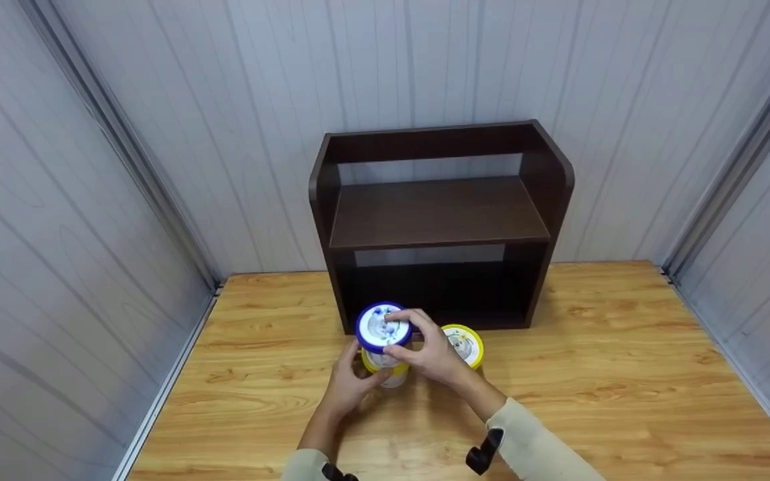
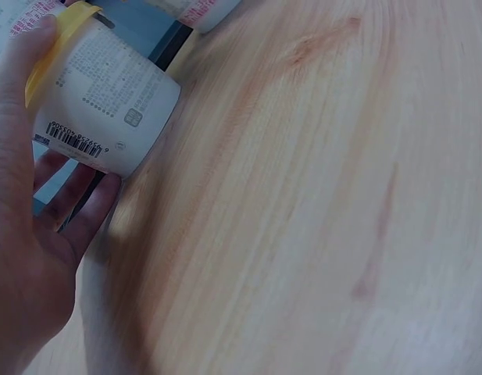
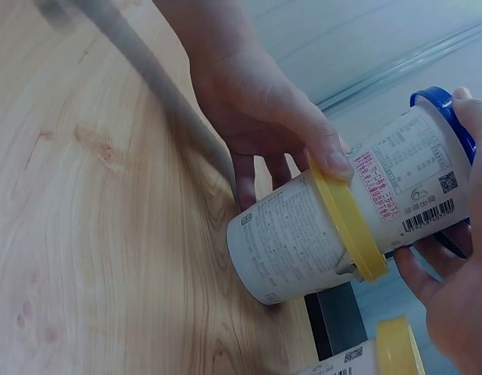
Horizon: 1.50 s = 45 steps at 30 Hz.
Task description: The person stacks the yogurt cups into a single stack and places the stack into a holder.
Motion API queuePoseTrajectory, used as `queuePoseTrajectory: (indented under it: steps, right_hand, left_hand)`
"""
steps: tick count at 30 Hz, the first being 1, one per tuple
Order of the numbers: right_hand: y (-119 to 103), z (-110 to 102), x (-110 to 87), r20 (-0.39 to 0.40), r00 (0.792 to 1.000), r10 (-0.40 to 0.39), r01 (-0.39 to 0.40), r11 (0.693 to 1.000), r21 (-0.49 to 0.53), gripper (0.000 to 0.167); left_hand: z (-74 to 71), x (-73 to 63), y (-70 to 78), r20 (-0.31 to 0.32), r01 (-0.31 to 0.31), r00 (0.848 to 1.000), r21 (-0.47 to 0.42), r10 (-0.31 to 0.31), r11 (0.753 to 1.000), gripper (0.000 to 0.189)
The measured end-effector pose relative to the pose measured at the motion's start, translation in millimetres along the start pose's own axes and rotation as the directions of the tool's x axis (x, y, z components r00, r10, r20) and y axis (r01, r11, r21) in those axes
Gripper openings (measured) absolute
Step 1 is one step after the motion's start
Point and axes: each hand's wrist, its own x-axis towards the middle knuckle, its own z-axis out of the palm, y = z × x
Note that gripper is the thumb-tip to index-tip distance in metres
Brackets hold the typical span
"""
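Observation:
A white tub with a blue lid (image 1: 371, 327) stands on top of a white tub with a yellow lid (image 3: 283, 244). My right hand (image 1: 433, 354) grips the upper tub by its blue rim, thumb at the near edge and index finger over the lid. Lower down, my left hand (image 1: 347, 387) holds the yellow-lidded tub, its thumb at the yellow rim and the other fingers round the far side. Printed text and a barcode show on both tubs in the right wrist view. Just right of the stack is a second yellow-lidded tub (image 1: 466, 346).
Behind the tubs rises a dark brown two-tier shelf (image 1: 438, 212), its lower compartment right at the stack. It stands on a wood-grain table (image 1: 625, 374) against a pale panelled wall (image 1: 452, 60). More panels close off the left and right sides.

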Motion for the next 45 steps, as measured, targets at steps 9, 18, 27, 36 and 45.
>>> queuePoseTrajectory:
  steps: [9,18,27,36,45]
  right_hand:
    - [0,-2,-0.2,0.004,1.0,0.021,-0.021,1.0,-0.013,0.055]
    - [-1,-14,-4.8,0.02,0.999,0.029,-0.03,0.997,0.069,0.079]
    - [0,-35,-15.1,-0.045,0.999,-0.028,0.028,1.0,-0.002,0.08]
    - [4,-58,-26.8,-0.108,0.994,0.006,-0.009,1.0,-0.03,0.077]
    - [12,-76,-38.0,-0.172,0.984,0.033,-0.045,0.997,-0.065,0.076]
  left_hand:
    - [-0.7,1.2,-0.1,0.005,0.0,1.0,-0.004,0.0,1.0,0.081]
    - [-0.5,-0.5,1.2,0.003,0.011,1.0,-0.005,-0.011,1.0,0.082]
    - [-0.8,-0.8,0.6,0.012,0.009,1.0,-0.019,-0.009,1.0,0.084]
    - [-0.6,-0.7,0.2,0.014,0.01,1.0,-0.029,-0.01,1.0,0.083]
    - [-0.7,0.7,-1.5,0.0,0.001,1.0,-0.004,-0.001,1.0,0.082]
